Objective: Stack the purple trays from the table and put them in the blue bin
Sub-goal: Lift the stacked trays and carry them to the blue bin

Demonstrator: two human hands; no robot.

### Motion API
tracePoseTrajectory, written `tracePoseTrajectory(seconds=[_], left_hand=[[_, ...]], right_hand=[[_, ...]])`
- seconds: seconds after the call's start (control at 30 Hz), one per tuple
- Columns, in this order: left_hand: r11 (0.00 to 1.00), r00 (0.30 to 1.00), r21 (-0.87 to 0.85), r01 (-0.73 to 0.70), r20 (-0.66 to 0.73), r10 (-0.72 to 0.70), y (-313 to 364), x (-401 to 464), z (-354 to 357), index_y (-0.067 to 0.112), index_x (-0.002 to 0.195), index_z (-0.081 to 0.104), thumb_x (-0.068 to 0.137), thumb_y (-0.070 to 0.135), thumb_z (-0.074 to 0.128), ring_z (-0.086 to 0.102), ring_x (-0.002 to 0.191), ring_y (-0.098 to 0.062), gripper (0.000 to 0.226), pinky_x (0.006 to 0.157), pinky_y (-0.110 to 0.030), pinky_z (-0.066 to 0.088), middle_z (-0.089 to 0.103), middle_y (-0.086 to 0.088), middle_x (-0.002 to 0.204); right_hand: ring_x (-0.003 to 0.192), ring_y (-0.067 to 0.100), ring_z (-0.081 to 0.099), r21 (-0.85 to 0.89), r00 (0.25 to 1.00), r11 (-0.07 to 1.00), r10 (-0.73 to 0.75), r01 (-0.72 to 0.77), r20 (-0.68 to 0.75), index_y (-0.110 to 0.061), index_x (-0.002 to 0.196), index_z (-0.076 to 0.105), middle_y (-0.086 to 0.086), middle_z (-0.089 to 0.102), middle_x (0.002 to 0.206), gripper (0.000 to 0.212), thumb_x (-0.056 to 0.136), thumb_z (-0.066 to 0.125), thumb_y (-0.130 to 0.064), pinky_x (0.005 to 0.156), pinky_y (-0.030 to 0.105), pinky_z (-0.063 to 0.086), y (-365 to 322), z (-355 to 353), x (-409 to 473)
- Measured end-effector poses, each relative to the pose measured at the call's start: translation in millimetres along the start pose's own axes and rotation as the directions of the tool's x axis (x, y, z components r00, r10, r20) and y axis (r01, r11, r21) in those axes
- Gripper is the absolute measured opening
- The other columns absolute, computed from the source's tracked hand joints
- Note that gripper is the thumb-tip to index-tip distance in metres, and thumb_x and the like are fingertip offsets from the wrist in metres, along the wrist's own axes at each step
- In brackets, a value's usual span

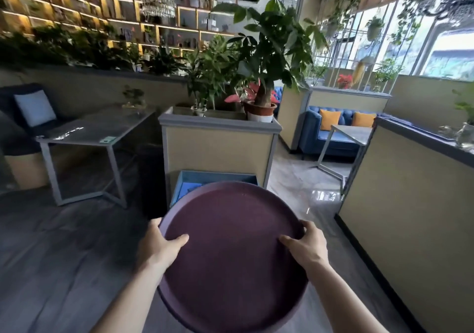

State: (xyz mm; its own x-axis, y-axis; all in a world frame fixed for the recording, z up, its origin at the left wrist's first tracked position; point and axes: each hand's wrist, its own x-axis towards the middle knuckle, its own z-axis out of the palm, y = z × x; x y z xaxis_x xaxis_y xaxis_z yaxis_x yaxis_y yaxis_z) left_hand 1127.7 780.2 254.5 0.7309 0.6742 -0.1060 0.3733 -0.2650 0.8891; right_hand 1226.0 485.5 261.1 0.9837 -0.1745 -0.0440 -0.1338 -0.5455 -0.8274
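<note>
A round purple tray (230,250) fills the lower middle of the view, held level in the air. My left hand (157,245) grips its left rim with the thumb on the inside. On the right rim sits my right hand (307,249), held the same way. Whether more trays lie stacked beneath the top one is hidden. The blue bin (187,181) stands on the floor just beyond the tray, against a planter box, and the tray covers its near part.
A beige planter box (218,148) with potted plants stands behind the bin. To the left is a grey table (97,132) on metal legs beside a dark sofa. A low partition wall (410,204) runs along the right. A blue sofa and another table lie farther back.
</note>
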Motion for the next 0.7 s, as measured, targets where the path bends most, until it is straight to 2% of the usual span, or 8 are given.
tracePoseTrajectory(seconds=[0.07,0.23,0.37,0.53,0.63,0.7], left_hand=[[1.000,1.000,-0.023,-0.005,0.004,0.005,10.6,38.9,10.1,0.020,0.142,0.042,0.074,0.034,0.082,0.060,0.116,-0.035,0.080,0.095,-0.046,0.050,0.059,-0.008,0.134],[0.999,1.000,-0.043,-0.003,-0.008,0.003,28.9,121.3,39.5,0.019,0.138,0.045,0.073,0.028,0.084,0.060,0.115,-0.034,0.076,0.097,-0.046,0.049,0.061,-0.008,0.130],[0.999,1.000,-0.036,0.013,-0.025,-0.014,35.3,190.0,74.3,0.016,0.138,0.045,0.074,0.026,0.084,0.059,0.116,-0.036,0.076,0.094,-0.042,0.048,0.060,-0.011,0.130],[0.999,0.998,-0.022,0.040,-0.053,-0.041,43.9,287.2,131.2,0.021,0.133,0.048,0.071,0.029,0.085,0.064,0.104,-0.034,0.074,0.091,-0.045,0.053,0.066,-0.007,0.119],[0.997,0.995,-0.010,0.077,-0.067,-0.077,49.4,346.1,166.8,0.022,0.135,0.046,0.071,0.028,0.085,0.063,0.107,-0.034,0.075,0.090,-0.043,0.051,0.061,-0.001,0.112],[0.994,0.989,0.012,0.104,-0.102,-0.102,50.2,379.0,186.4,0.020,0.135,0.047,0.069,0.028,0.086,0.062,0.109,-0.034,0.076,0.090,-0.044,0.050,0.062,-0.004,0.117]], right_hand=[[0.103,0.028,0.063,0.004,1.000,1.000,0.005,-0.005,0.007,-0.020,0.128,0.058,0.009,0.062,0.118,0.073,0.063,0.084,-0.036,0.097,0.046,0.052,-12.3,17.2,34.0],[0.101,0.029,0.064,-0.014,1.000,1.000,0.014,-0.014,0.018,-0.020,0.124,0.060,0.008,0.064,0.114,0.070,0.061,0.083,-0.037,0.094,0.044,0.054,-35.6,57.7,114.8],[0.105,0.029,0.063,-0.020,0.999,1.000,0.008,-0.008,0.038,-0.019,0.125,0.059,0.008,0.063,0.115,0.068,0.063,0.084,-0.035,0.096,0.043,0.052,-45.9,94.2,185.1],[0.101,0.028,0.064,0.007,0.997,1.000,0.015,-0.016,0.077,-0.020,0.124,0.058,0.008,0.063,0.113,0.068,0.062,0.083,-0.035,0.094,0.044,0.054,-48.2,147.0,293.9],[0.100,0.029,0.064,-0.002,0.993,1.000,0.025,-0.025,0.112,-0.021,0.123,0.057,0.009,0.062,0.113,0.067,0.063,0.082,-0.034,0.094,0.044,0.054,-49.5,178.7,362.7],[0.102,0.029,0.063,-0.025,0.991,0.999,0.035,-0.032,0.129,-0.020,0.123,0.058,0.009,0.062,0.114,0.067,0.062,0.081,-0.034,0.094,0.043,0.053,-52.3,198.1,399.3]])
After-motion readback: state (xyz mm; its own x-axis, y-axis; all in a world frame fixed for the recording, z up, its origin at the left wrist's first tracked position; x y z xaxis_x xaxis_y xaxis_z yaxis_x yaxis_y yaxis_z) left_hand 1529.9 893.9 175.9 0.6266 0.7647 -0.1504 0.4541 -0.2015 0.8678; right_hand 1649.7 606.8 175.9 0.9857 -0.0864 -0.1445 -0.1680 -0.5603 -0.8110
